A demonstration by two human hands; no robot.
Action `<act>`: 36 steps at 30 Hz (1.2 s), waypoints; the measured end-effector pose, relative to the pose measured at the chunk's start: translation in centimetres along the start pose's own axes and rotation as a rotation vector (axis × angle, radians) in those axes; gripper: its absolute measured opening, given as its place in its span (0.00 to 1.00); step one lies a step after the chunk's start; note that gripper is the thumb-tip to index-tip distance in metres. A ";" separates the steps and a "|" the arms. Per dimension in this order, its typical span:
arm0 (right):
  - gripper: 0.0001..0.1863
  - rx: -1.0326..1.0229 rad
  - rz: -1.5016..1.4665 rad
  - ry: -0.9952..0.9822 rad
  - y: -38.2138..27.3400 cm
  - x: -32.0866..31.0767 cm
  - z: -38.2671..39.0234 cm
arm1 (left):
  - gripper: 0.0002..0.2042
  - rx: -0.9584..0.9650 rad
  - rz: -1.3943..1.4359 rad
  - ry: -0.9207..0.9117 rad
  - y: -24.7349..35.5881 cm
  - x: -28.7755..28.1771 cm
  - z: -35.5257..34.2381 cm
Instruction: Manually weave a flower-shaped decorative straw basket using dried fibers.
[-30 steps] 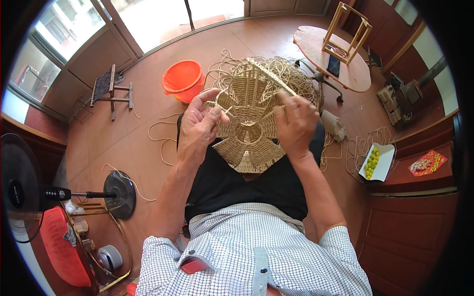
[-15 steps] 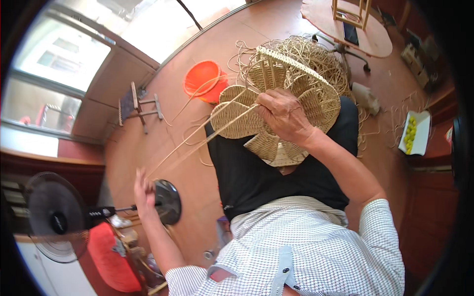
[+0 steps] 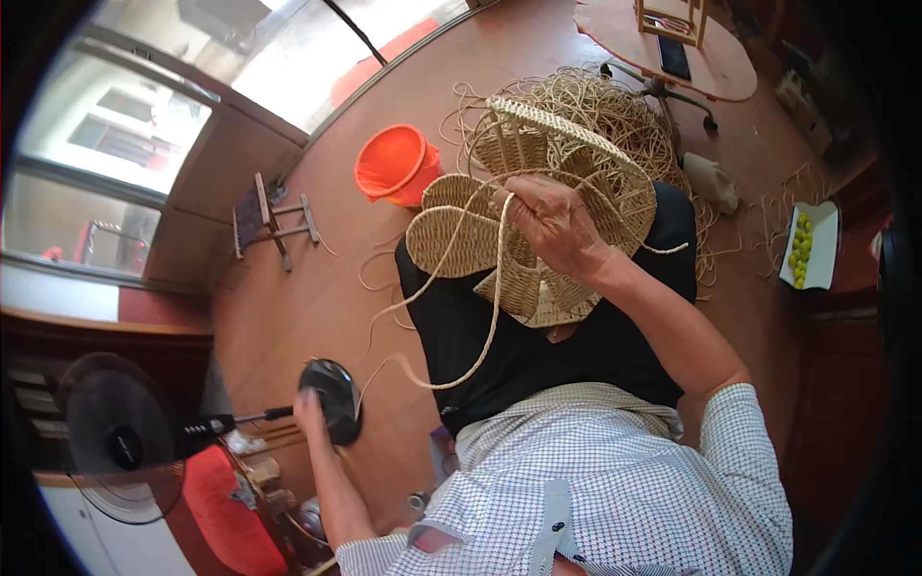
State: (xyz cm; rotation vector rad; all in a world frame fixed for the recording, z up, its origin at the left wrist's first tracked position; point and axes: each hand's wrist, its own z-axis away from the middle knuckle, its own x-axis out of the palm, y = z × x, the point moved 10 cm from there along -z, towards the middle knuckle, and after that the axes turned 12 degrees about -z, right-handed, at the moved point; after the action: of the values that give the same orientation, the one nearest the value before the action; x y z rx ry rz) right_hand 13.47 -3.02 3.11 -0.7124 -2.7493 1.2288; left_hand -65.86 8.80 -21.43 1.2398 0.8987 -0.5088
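A woven straw basket (image 3: 451,240) with rounded, petal-like panels and a braided rim rests on my lap. My right hand (image 3: 557,226) is closed at its middle, pinching a pale straw cord (image 3: 501,278). That cord hangs in a slack loop over my thigh and trails left towards the floor. A short cord end (image 3: 667,250) sticks out on the basket's right side. My left hand (image 3: 310,413) is out to the left in front of the fan's base, smeared by motion. Whether it holds the cord cannot be made out.
Beyond the basket lies a big heap of loose cord (image 3: 615,110). An orange bucket (image 3: 394,163) and a small folding stool (image 3: 274,221) stand left. A standing fan (image 3: 120,437) is near left, a round table (image 3: 720,72) far right, and a white tray of green fruit (image 3: 816,250) right.
My left hand has moved down and nearer to me. The cord, taut between both hands before, now hangs slack. My right hand stays at the basket.
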 end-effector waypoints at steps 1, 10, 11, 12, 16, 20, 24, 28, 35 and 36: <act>0.16 0.014 0.045 -0.053 0.5 0.7 0.4 | 0.18 0.227 0.125 -0.049 12.1 6.1 3.1; 0.14 0.177 0.086 -0.081 1.4 0.0 0.3 | 0.09 1.097 -0.302 0.220 51.8 13.8 23.2; 0.15 0.174 0.090 -0.092 1.3 -0.3 0.4 | 0.08 1.068 -0.267 0.195 51.1 13.9 22.5; 0.16 0.174 0.092 -0.098 1.1 -0.7 0.5 | 0.07 1.042 -0.237 0.168 50.3 13.8 21.7; 0.15 0.131 -0.018 -0.003 0.7 -1.7 0.2 | 0.13 0.463 -0.104 0.053 36.3 9.8 8.1; 0.18 0.343 0.000 -0.073 2.2 -0.3 -1.0 | 0.12 0.409 -0.407 0.391 25.7 -0.7 1.4; 0.24 0.546 -0.054 0.011 3.8 -1.6 -0.6 | 0.11 0.519 0.122 -0.522 43.3 5.5 18.2; 0.26 0.530 -0.095 0.071 4.5 -1.5 -1.3 | 0.18 0.962 0.103 -0.917 54.9 13.5 36.8; 0.25 0.617 -0.081 0.053 5.3 -1.8 -1.1 | 0.12 1.051 0.230 -0.016 62.3 18.0 28.2; 0.24 0.645 -0.088 0.039 5.4 -1.7 -0.8 | 0.10 1.106 0.219 0.032 62.9 17.9 28.1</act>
State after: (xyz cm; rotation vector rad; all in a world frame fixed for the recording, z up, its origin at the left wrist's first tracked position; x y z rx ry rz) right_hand 17.29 -0.04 0.02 -0.5222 -2.1080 1.8945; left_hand 0.82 2.07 2.60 2.3145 0.4577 -0.8529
